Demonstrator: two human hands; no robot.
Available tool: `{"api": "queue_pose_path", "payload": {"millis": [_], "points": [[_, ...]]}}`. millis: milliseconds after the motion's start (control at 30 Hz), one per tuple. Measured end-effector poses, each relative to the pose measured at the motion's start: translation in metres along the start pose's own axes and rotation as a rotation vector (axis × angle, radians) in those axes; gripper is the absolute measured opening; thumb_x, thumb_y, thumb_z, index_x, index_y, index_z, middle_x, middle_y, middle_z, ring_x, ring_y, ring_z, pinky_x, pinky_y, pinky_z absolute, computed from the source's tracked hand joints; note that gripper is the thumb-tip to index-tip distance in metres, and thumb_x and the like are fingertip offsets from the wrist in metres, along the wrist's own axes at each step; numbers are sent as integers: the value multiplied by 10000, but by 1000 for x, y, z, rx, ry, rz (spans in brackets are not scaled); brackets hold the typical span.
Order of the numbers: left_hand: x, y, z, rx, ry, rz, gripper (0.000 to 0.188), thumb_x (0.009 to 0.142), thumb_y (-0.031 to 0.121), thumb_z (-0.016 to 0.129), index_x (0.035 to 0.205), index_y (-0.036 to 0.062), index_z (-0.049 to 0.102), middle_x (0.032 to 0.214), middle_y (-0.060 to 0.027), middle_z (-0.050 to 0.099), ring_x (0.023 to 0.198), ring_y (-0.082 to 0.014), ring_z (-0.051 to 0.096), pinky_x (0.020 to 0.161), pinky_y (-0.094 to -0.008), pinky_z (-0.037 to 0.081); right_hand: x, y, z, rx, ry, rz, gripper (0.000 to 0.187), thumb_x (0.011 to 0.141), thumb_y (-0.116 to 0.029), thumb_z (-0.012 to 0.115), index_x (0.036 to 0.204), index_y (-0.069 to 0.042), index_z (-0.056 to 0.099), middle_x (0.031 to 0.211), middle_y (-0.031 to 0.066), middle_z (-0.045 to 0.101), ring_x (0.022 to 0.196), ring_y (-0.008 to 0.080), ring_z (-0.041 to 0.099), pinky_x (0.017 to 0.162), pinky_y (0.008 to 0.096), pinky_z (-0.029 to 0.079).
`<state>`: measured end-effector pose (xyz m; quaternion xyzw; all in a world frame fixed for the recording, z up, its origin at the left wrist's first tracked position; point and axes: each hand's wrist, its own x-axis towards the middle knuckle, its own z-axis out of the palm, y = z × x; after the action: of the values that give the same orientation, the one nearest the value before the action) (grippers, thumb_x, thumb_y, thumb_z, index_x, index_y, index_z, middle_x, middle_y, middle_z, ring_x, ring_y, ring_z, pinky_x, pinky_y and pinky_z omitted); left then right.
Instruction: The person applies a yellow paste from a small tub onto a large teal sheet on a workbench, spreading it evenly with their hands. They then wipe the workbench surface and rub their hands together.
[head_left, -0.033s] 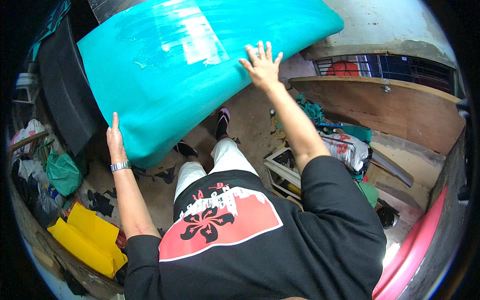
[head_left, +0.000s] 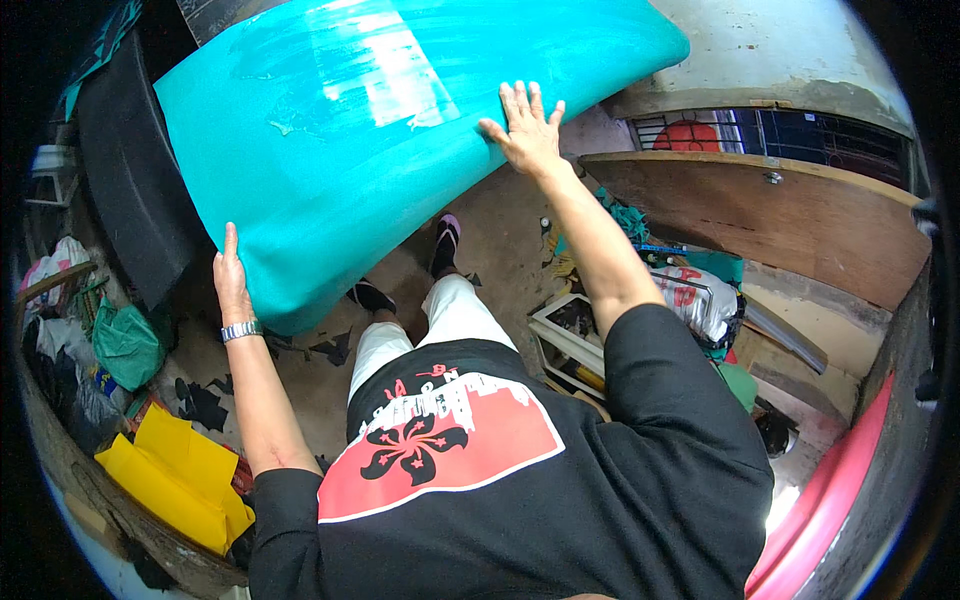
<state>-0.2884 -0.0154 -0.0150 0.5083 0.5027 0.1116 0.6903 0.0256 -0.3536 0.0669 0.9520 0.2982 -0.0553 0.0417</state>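
Shining with pale streaks in the head view, a smooth, pliable turquoise sheet point(head_left: 330, 190) is bulging out above the floor point(head_left: 505, 240). On its front edge the right hand point(head_left: 525, 135) is resting, fingers spread; at its lower-left corner the left hand point(head_left: 232, 285) is showing its thumb, fingers hiding, so I cannot tell whether it is pinching. Below the sheet, dark scraps point(head_left: 332, 350) are littering the dull floor; right of it, a wooden board point(head_left: 740, 200) is standing. The sheet's long axis is slanting toward the upper right.
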Motion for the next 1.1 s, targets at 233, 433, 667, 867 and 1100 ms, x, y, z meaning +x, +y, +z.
{"api": "queue_pose_path", "payload": {"millis": [233, 433, 667, 867, 1100], "points": [[0, 5, 14, -2, 64, 92, 510, 940, 414, 588, 1081, -76, 618, 1058, -72, 625, 919, -130, 559, 831, -306, 447, -6, -81, 36, 117, 49, -401, 1053, 800, -807, 331, 1514, -63, 119, 1580, 148, 109, 1469, 282, 63, 1131, 607, 5], [-7, 16, 17, -23, 62, 103, 463, 923, 419, 616, 1027, -32, 639, 977, -54, 621, 851, -123, 541, 780, -306, 446, -31, -147, 20, 302, 48, -649, 938, 829, -768, 315, 1461, -74, 331, 1539, 110, 275, 1456, 309, 116, 1101, 662, -26], [-12, 12, 38, 96, 56, 117, 418, 933, 433, 598, 851, 23, 603, 791, 21, 506, 725, -83, 417, 678, -288, 389, -35, -57, 18, 181, 92, -511, 640, 898, -666, 334, 1460, -358, 335, 1548, 11, 267, 1443, 315, 152, 1075, 701, -8], [-7, 13, 56, 93, 149, 74, 445, 944, 407, 584, 1009, -30, 642, 950, -44, 620, 835, -125, 529, 785, -312, 436, 15, -3, 7, 339, 83, -283, 656, 878, -605, 498, 1436, -276, 391, 1471, 74, 404, 1420, 361, 207, 1058, 722, 22], [-15, 18, 73, 43, 209, 88, 387, 956, 332, 580, 1060, -34, 648, 991, -46, 643, 883, -119, 549, 820, -298, 434, 181, 27, -56, 993, 270, -77, 352, 923, -351, 595, 1164, -104, 663, 1223, 146, 606, 1169, 277, 540, 1030, 369, 395]]}}
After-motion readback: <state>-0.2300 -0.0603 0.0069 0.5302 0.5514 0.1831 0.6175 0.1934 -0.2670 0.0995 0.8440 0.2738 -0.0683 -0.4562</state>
